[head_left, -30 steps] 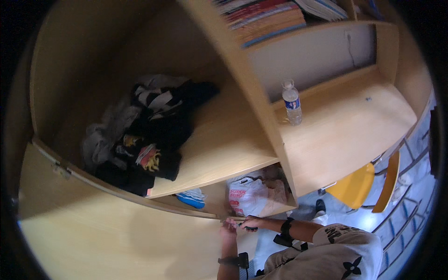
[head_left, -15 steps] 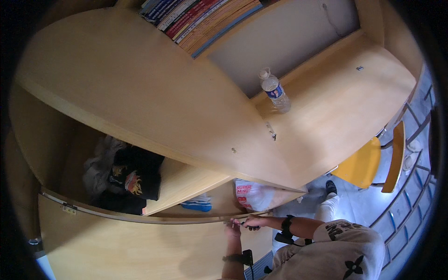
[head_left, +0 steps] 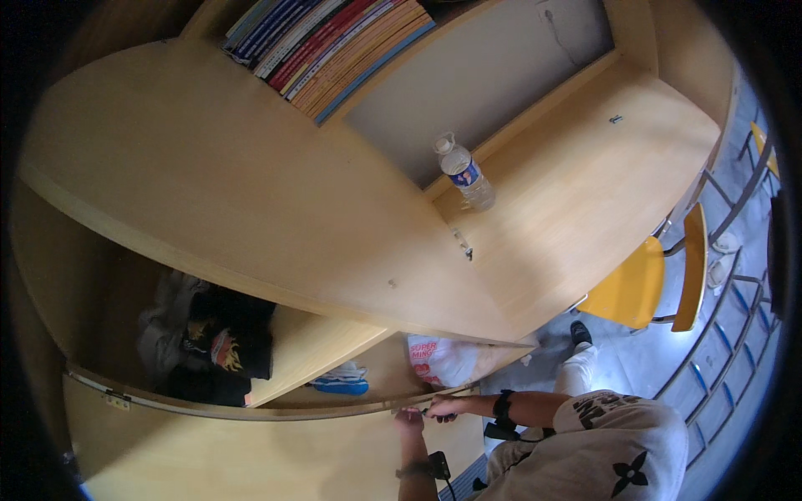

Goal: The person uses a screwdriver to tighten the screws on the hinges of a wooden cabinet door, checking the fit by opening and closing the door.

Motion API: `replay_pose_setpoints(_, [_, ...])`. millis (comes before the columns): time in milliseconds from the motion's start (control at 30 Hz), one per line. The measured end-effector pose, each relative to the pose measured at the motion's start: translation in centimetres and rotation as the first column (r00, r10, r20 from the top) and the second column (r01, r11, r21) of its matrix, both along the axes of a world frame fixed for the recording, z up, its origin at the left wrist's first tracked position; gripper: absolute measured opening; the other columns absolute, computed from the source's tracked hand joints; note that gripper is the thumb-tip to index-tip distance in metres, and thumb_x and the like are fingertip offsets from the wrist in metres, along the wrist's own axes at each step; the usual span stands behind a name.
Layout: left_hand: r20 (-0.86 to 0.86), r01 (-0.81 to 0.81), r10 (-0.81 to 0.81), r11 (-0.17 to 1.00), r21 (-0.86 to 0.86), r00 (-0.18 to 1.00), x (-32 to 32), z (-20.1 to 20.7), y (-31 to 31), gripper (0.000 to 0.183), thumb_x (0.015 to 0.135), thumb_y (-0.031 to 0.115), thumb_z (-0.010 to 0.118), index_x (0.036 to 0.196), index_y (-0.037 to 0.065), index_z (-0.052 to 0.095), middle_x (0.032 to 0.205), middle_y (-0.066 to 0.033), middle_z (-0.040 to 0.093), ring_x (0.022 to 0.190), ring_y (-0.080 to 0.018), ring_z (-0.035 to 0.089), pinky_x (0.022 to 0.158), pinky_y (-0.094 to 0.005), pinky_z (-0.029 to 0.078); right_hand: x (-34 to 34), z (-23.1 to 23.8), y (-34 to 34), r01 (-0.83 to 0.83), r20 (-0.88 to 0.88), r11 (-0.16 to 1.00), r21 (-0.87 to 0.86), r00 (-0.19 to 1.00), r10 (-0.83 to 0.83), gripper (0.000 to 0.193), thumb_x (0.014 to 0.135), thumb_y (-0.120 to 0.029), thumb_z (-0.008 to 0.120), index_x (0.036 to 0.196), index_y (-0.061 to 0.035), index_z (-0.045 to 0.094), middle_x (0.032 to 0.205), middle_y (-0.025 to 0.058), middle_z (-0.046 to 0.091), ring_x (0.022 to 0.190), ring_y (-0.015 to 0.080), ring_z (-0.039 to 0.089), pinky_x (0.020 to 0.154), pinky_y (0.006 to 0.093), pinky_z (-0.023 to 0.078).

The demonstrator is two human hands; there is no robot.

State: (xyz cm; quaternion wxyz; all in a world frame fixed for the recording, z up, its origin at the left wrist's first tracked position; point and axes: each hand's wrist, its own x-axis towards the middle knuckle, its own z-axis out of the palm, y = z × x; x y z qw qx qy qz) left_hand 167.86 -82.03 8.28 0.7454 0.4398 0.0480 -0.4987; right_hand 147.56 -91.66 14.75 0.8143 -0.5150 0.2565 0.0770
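Pale wood-grain board fronts me: the cupboard door [head_left: 251,455] stands open, and both my hands are at its upper edge, near the right-hand corner. My right grip [head_left: 444,407] is curled closed around a dark-handled tool [head_left: 427,412], its thin end pointing left toward that edge. My left grip [head_left: 408,418] is just beside it, fingers raised against the same edge; I cannot tell how far they are parted or whether they pinch anything. A metal hinge [head_left: 118,402] sits by the door's far left corner.

Inside the cupboard, a black garment with a flame print [head_left: 229,349] lies heaped beside grey cloth [head_left: 159,330], close to the shelf's left end. Lower down are a blue-and-white item [head_left: 342,381] and, nearer my hands, a white plastic bag with red print [head_left: 436,361].

On the bench [head_left: 576,192], a clear bottle with a blue label [head_left: 465,174] stands near the far left corner, and a small metal piece [head_left: 616,119] lies toward the far right one. A yellow chair [head_left: 626,288] is by the near edge.
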Motion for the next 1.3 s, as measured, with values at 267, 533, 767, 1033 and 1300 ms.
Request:
replay_pose_setpoints(267, [-0.214,-0.011,-0.023,0.987,-0.160,0.977,-2.4,-2.3,-1.5,0.020,0.088,0.026,0.043,0.075,0.011,0.043,0.066,0.0015,0.046,0.061,-0.0097,0.047,0.054,-0.0201,0.041,-0.9,-1.1,0.2,0.054,0.032,0.994,0.090,0.998,-0.057,0.026,0.079,-0.035,0.057,0.076,-0.0095,0.055,0.056,-0.0006,0.048,0.045,0.0099,0.045,0.041,0.0229,0.038])
replay_pose_setpoints(533, [-0.189,-0.040,0.015,0.990,-0.134,0.982,-3.4,-0.9,-3.5,0.019,0.089,0.023,0.042,0.073,0.012,0.041,0.064,0.0021,0.041,0.058,-0.0091,0.042,0.052,-0.0203,0.038,-1.5,-1.7,0.4,0.089,0.079,0.888,0.452,0.987,-0.140,0.026,0.079,-0.035,0.057,0.077,-0.0099,0.056,0.055,-0.0011,0.048,0.045,0.0096,0.044,0.041,0.0227,0.038])
replay_pose_setpoints(767, [-0.222,-0.035,-0.009,0.981,-0.192,0.975,-1.8,-2.0,-2.6,0.019,0.090,0.021,0.040,0.072,0.013,0.039,0.063,0.0027,0.038,0.056,-0.0086,0.038,0.050,-0.0206,0.035,-2.2,-4.0,0.7,0.230,0.003,0.776,0.587,0.958,-0.286,0.026,0.079,-0.036,0.057,0.078,-0.0103,0.057,0.055,-0.0015,0.048,0.044,0.0094,0.044,0.041,0.0224,0.039])
replay_pose_setpoints(1033, [-0.385,-0.063,-0.186,0.833,-0.549,0.904,0.8,-3.6,1.0,0.021,0.091,0.018,0.038,0.071,0.013,0.037,0.061,0.0034,0.033,0.054,-0.0080,0.034,0.047,-0.0208,0.032,-4.3,-2.6,2.7,0.158,0.198,0.901,0.404,0.947,-0.254,0.028,0.090,-0.037,0.046,0.098,-0.0128,0.058,0.064,-0.0048,0.050,0.049,0.0087,0.043,0.046,0.0219,0.038])
replay_pose_setpoints(1300, [-0.220,-0.236,0.180,0.935,-0.265,0.959,-4.6,0.4,-3.5,0.012,0.084,0.009,0.043,0.095,0.009,0.046,0.072,0.0004,0.047,0.052,-0.0079,0.038,0.044,-0.0190,0.033,-3.8,-4.8,3.2,0.166,0.359,0.718,-0.675,0.925,0.124,0.047,0.075,-0.026,0.062,0.114,-0.0038,0.048,0.103,0.0120,0.055,0.094,0.0210,0.052,0.072,0.0311,0.046])
